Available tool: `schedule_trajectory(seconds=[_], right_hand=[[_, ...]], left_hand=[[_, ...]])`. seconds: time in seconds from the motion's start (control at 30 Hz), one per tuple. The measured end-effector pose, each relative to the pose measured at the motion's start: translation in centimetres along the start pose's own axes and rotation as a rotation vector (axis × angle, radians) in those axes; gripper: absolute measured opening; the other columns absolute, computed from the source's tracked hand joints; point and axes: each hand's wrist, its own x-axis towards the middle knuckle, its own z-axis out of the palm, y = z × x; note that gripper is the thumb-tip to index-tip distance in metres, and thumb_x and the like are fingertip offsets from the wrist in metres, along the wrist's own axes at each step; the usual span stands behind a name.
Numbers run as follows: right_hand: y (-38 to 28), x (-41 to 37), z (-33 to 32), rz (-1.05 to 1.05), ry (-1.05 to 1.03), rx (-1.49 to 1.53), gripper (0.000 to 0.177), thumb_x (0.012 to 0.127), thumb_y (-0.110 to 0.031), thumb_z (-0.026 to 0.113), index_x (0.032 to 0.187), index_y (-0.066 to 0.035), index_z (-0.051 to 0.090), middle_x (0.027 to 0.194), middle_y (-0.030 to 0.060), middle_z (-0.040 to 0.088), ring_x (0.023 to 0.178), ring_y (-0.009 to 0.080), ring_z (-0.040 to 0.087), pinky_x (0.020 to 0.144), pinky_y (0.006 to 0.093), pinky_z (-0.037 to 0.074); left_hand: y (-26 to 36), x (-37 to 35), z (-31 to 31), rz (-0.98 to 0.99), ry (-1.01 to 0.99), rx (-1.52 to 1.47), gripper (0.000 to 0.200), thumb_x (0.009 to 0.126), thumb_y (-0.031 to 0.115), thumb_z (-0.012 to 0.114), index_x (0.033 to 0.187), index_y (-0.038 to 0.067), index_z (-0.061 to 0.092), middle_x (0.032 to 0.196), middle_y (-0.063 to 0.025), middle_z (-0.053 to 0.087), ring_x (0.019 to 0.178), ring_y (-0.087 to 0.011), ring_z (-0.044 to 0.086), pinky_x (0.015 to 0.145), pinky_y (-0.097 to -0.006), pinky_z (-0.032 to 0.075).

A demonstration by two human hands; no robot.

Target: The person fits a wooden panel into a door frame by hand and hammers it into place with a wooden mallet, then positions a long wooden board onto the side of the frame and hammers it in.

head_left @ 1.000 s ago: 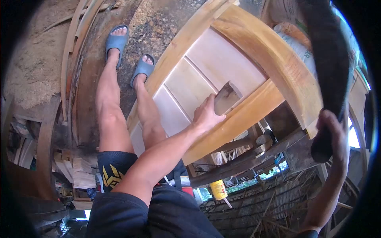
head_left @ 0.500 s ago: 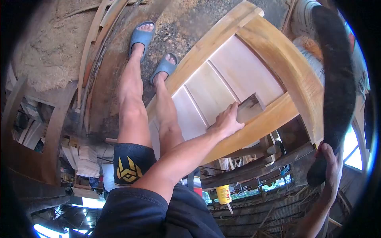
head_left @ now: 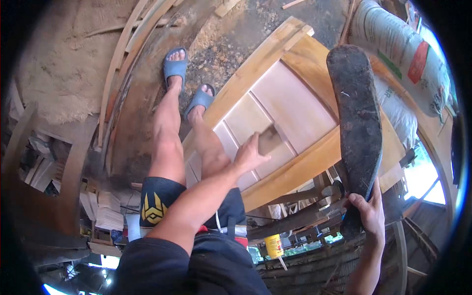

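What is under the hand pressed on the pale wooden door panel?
The left hand lies on the pale door panel, fingers on a blurred brown block. The block's underside and the panel beneath the palm are covered.

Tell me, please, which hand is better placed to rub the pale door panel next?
Left, probably: the left hand presses a brown pad on the pale panel, while the right hand is occupied gripping a long dark slab.
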Motion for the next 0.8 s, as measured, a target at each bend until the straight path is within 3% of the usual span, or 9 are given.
schedule_trajectory(seconds=[0.1, 0.13, 0.2, 0.3, 0.47, 0.5, 0.6, 0.73, 0.8], right_hand=[[0.6, 1.4, -2.0, -0.017, -0.014, 0.018, 0.062, 0.081, -0.012, 0.073, 0.135, -0.001, 0.045, 0.104, 0.0097, 0.062, 0.079, 0.0167, 0.064, 0.072, 0.0306, 0.052], [0.8, 2.3, -2.5, -0.02, -0.004, -0.005, 0.065, 0.08, -0.014, 0.075, 0.137, 0.0, 0.045, 0.106, 0.0095, 0.062, 0.082, 0.0168, 0.063, 0.075, 0.0314, 0.051], [-0.1, 4.1, -3.0, 0.023, -0.023, 0.021, 0.07, 0.079, -0.015, 0.076, 0.14, 0.0, 0.045, 0.107, 0.0087, 0.062, 0.085, 0.0176, 0.062, 0.08, 0.0323, 0.05], [0.3, 8.0, -4.7, -0.039, -0.01, -0.027, 0.073, 0.08, -0.017, 0.076, 0.142, 0.001, 0.043, 0.105, 0.0089, 0.062, 0.083, 0.0172, 0.063, 0.077, 0.0312, 0.05], [-3.5, 13.8, -5.4, -0.044, -0.012, -0.049, 0.079, 0.08, -0.02, 0.076, 0.147, 0.0, 0.04, 0.087, 0.0074, 0.063, 0.071, 0.0164, 0.064, 0.065, 0.0288, 0.05], [-4.0, 14.9, -5.4, -0.05, 0.022, -0.093, 0.079, 0.08, -0.02, 0.076, 0.148, -0.001, 0.04, 0.087, 0.0076, 0.063, 0.07, 0.0164, 0.064, 0.064, 0.0283, 0.051], [-6.9, 17.6, -4.9, -0.046, 0.044, -0.193, 0.083, 0.078, -0.023, 0.076, 0.149, -0.001, 0.039, 0.086, 0.0088, 0.064, 0.07, 0.0172, 0.065, 0.063, 0.0277, 0.051], [-10.1, 21.1, -4.0, -0.135, 0.081, -0.28, 0.08, 0.076, -0.026, 0.075, 0.146, 0.0, 0.044, 0.083, 0.0094, 0.063, 0.066, 0.0174, 0.064, 0.061, 0.0287, 0.051], [-11.8, 22.9, -3.9, -0.23, 0.049, -0.367, 0.076, 0.077, -0.029, 0.074, 0.143, -0.001, 0.047, 0.081, 0.0075, 0.062, 0.066, 0.0158, 0.062, 0.061, 0.0288, 0.051]], left_hand=[[5.3, 5.8, -4.7, 0.045, 0.07, -0.132, 0.084, 0.069, 0.031, 0.086, 0.135, 0.001, 0.042, 0.124, -0.0247, 0.063, 0.114, -0.0421, 0.062, 0.097, -0.0472, 0.051], [5.7, 8.3, -5.4, 0.12, 0.144, -0.141, 0.084, 0.069, 0.031, 0.086, 0.133, -0.001, 0.042, 0.121, -0.0256, 0.064, 0.113, -0.0414, 0.063, 0.097, -0.0459, 0.052], [5.2, 14.0, -6.4, 0.072, 0.186, -0.119, 0.086, 0.068, 0.028, 0.086, 0.134, -0.004, 0.041, 0.121, -0.0266, 0.063, 0.115, -0.0376, 0.064, 0.098, -0.042, 0.052], [5.9, 21.1, -8.7, 0.178, 0.154, -0.275, 0.089, 0.067, 0.022, 0.087, 0.137, -0.007, 0.04, 0.121, -0.0251, 0.063, 0.116, -0.0348, 0.063, 0.099, -0.0394, 0.052], [7.1, 27.0, -9.0, 0.304, 0.236, -0.166, 0.078, 0.067, 0.016, 0.083, 0.131, -0.004, 0.045, 0.122, -0.0217, 0.064, 0.116, -0.0338, 0.063, 0.1, -0.0398, 0.051], [7.5, 27.5, -9.1, 0.215, 0.229, -0.176, 0.075, 0.066, 0.014, 0.082, 0.13, -0.003, 0.047, 0.124, -0.0218, 0.063, 0.118, -0.0333, 0.062, 0.102, -0.0397, 0.049], [6.6, 29.6, -9.5, 0.189, 0.062, -0.175, 0.084, 0.07, 0.017, 0.084, 0.139, -0.005, 0.042, 0.133, -0.0236, 0.058, 0.125, -0.03, 0.058, 0.106, -0.0393, 0.046], [4.9, 31.0, -7.7, 0.15, 0.195, -0.031, 0.08, 0.069, 0.022, 0.084, 0.134, -0.006, 0.047, 0.126, -0.0253, 0.062, 0.121, -0.0349, 0.06, 0.104, -0.0403, 0.046], [4.9, 31.2, -8.0, 0.117, 0.129, -0.006, 0.082, 0.066, 0.026, 0.085, 0.132, -0.005, 0.047, 0.124, -0.0264, 0.062, 0.119, -0.0391, 0.06, 0.102, -0.0422, 0.048]])
